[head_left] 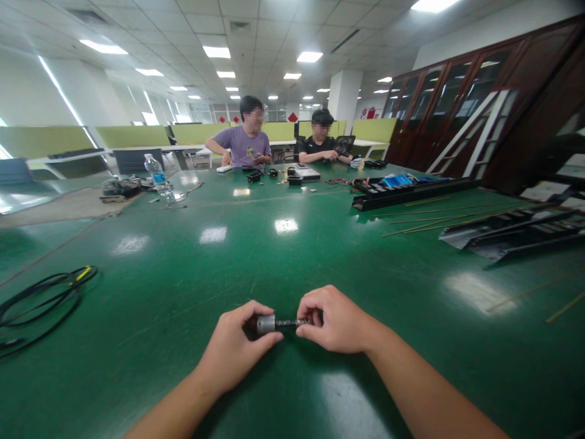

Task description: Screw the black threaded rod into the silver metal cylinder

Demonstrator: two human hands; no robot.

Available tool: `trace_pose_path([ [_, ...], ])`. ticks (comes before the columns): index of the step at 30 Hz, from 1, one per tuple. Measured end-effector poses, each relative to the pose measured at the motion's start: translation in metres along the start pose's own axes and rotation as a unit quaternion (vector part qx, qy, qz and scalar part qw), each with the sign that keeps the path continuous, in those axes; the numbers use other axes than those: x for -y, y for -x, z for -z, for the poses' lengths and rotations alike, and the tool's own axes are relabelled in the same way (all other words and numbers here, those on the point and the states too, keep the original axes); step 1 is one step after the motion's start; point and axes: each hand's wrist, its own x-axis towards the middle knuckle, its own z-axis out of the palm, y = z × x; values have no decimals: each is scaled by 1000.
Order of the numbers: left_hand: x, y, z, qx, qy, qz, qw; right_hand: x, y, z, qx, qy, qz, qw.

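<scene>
Fingers of the left hand [233,347] curl around a short silver metal cylinder [265,324], with the thumb lying along its near side. Fingers of the right hand [333,320] press together around the far end of a slim dark shaft [287,322] that runs out of the cylinder, hiding its tip. The two hands face each other at lower centre of the frame, holding the piece crosswise over a green-topped work surface [183,360]. Whether it touches the surface cannot be told.

Cylinder and shaft are already joined and sit in line, but how far the shaft reaches inside, or how it is fixed, does not show. Nothing in view settles what remains to be done to the piece.

A coil of black cable [41,305] lies at the left of the surface, well apart from the hands. Long black rails [516,231] and thin brass-coloured rods [439,219] lie toward the right. At the far end, upper centre, two seated co-workers [247,137] [322,137] sit behind scattered small black parts [255,177], with a plastic water bottle [158,177] further left. A glass-fronted wooden cabinet [452,97] lines the upper right.
</scene>
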Motion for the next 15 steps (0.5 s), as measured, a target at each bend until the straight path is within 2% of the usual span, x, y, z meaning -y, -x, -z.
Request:
trace_pose_path([
  [12,1,-4,2,-12,8,15,1000,1,1,8,-12,-3,-10,1000],
  [15,5,-5,3,-37,23,15,999,1,1,14,-25,-15,-11,1000],
])
